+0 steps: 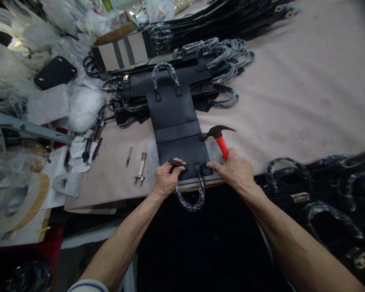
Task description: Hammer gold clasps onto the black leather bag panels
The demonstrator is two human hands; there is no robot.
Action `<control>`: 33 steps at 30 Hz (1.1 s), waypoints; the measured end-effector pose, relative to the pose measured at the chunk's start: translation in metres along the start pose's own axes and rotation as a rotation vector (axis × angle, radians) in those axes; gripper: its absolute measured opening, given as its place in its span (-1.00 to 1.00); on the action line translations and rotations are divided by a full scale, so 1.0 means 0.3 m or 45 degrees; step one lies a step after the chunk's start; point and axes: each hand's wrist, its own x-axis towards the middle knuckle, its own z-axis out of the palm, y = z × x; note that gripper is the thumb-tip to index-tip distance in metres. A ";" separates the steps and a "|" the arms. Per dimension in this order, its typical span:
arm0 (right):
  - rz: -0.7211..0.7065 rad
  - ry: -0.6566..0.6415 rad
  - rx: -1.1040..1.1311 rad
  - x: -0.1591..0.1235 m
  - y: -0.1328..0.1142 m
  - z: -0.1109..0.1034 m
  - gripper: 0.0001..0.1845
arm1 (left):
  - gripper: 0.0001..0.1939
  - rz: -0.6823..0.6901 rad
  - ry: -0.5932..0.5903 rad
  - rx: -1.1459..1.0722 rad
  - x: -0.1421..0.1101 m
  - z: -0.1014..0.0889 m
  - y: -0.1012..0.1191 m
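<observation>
A flat black bag panel (176, 109) lies across a grey slab (152, 158) at the table's front edge. Plastic-wrapped handles are fixed at both its ends; the near handle (191, 206) hangs over the edge. My left hand (167, 176) is closed on a short dark punch-like tool (175, 162), held just over the panel left of the near handle's tab. In my right hand (235, 168) is a claw hammer with a red grip (221, 146), its head by the panel's right side. The right thumb and fingertip reach to the panel's near right corner.
Left of the slab lie a thin metal rod (129, 157) and a divider-like tool (140, 169). More black bag pieces (219, 61) are piled behind. Finished-looking bags (301, 196) stand at lower right. A tape roll (33, 198) and plastic bags (85, 101) crowd the left.
</observation>
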 end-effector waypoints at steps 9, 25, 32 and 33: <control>0.013 -0.035 0.005 -0.002 -0.006 -0.011 -0.30 | -0.86 0.044 -0.004 0.087 -0.001 0.004 -0.006; -0.009 0.004 0.024 0.001 0.004 0.002 -0.25 | -0.88 0.133 0.015 0.122 -0.004 0.003 -0.015; -0.006 0.015 0.014 0.000 0.002 0.002 -0.27 | -0.87 0.153 0.000 0.105 -0.004 0.014 -0.008; -0.006 0.015 0.011 -0.002 0.000 0.000 -0.27 | -0.87 0.169 -0.001 0.109 -0.004 0.015 -0.009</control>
